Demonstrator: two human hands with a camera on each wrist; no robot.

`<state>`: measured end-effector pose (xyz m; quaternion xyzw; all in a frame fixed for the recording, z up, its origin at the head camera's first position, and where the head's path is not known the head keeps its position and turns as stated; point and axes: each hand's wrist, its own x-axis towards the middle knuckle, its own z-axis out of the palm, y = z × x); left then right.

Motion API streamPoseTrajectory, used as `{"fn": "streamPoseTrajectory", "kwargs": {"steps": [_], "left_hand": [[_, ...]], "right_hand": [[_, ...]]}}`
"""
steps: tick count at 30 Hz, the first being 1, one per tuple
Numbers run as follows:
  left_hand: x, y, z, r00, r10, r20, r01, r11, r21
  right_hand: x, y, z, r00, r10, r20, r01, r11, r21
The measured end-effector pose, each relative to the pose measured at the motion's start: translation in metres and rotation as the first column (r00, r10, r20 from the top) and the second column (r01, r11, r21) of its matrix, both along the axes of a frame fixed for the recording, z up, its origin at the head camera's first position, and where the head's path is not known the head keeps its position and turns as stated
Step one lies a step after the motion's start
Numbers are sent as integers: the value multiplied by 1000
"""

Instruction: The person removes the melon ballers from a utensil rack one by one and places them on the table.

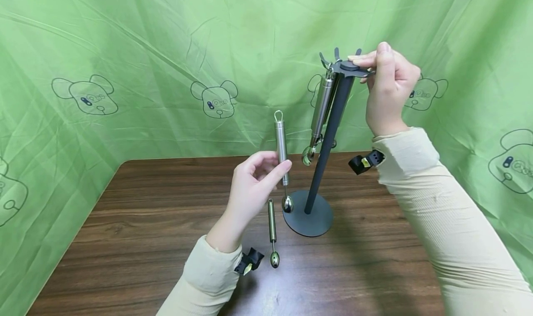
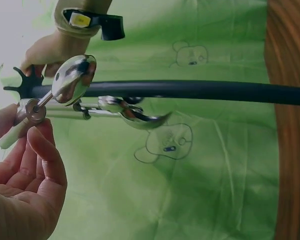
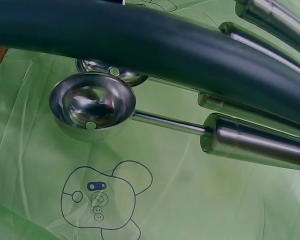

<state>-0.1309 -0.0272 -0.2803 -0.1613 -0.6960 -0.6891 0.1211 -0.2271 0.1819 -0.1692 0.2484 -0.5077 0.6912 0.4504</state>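
Note:
My left hand (image 1: 251, 182) pinches a steel melon baller (image 1: 281, 142) by its handle, thumb against fingers. Its wire loop points up and its scoop hangs down, just left of the dark metal stand (image 1: 329, 145). At the top of that stand, my right hand (image 1: 391, 87) grips the hooked head with thumb and fingers. Several melon ballers (image 1: 322, 105) hang from hooks on the left and back; the right wrist view shows a hanging scoop (image 3: 92, 105) with a small hole. A smaller melon baller (image 1: 272, 226) lies on the table below my left hand.
The stand's round base (image 1: 308, 223) rests on a brown wooden table (image 1: 158, 223). Behind and at both sides hangs a green cloth (image 1: 258, 38) with printed bear faces. Small black cameras (image 1: 365, 162) are strapped at both wrists.

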Motion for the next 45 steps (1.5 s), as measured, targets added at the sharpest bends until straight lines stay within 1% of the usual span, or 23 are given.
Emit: {"fn": "streamPoseTrajectory", "kwargs": {"steps": [2, 4, 6, 9, 11, 12, 14, 18, 21, 27, 29, 31, 36, 38, 41, 45], "left_hand": [[0, -3, -4, 1000, 8, 14, -8, 1000, 5], [0, -5, -9, 999, 17, 31, -17, 1000, 10], [0, -8, -13, 999, 26, 47, -26, 1000, 15], [-1, -12, -20, 997, 35, 74, -36, 999, 17], [0, -15, -24, 995, 43, 93, -44, 999, 12], [0, -17, -25, 994, 46, 101, -48, 999, 11], [0, -20, -29, 992, 55, 117, -56, 998, 7], [-1, -25, -34, 989, 71, 131, -73, 997, 4], [-1, -28, -38, 986, 83, 143, -83, 997, -3], [1, -35, -46, 979, 106, 175, -104, 994, -20], [1, -36, -49, 977, 111, 183, -110, 994, -20], [1, -37, -52, 975, 116, 189, -114, 993, -21], [3, -38, -56, 973, 113, 202, -110, 994, -24], [4, -39, -58, 971, 110, 211, -107, 994, -25], [5, -40, -63, 966, 111, 232, -107, 994, -32], [7, -41, -73, 960, 111, 258, -102, 994, -47]], "right_hand": [[0, 0, 0, 1000, -12, 5, 12, 1000, 12], [-1, 2, 1, 999, -46, 4, 46, 998, 43], [-1, 3, 1, 998, -63, 11, 62, 995, 73], [-1, 6, 1, 999, -32, 28, 29, 993, 117], [2, 8, 3, 998, 9, 65, -19, 989, 145], [3, 9, 4, 995, 41, 94, -55, 988, 144], [5, 12, 8, 984, 85, 158, -109, 982, 151], [10, 17, 14, 951, 140, 275, -182, 974, 132], [12, 19, 17, 939, 138, 316, -190, 972, 139], [14, 18, 19, 913, 173, 370, -218, 972, 84], [15, 17, 18, 908, 189, 374, -228, 972, 63], [15, 15, 18, 909, 198, 368, -228, 973, 39], [14, 11, 14, 929, 182, 323, -196, 981, 10], [14, 10, 11, 933, 185, 310, -196, 980, 6], [14, 10, 9, 929, 211, 305, -219, 976, -8], [13, 10, 7, 926, 214, 311, -228, 974, 7]]}}
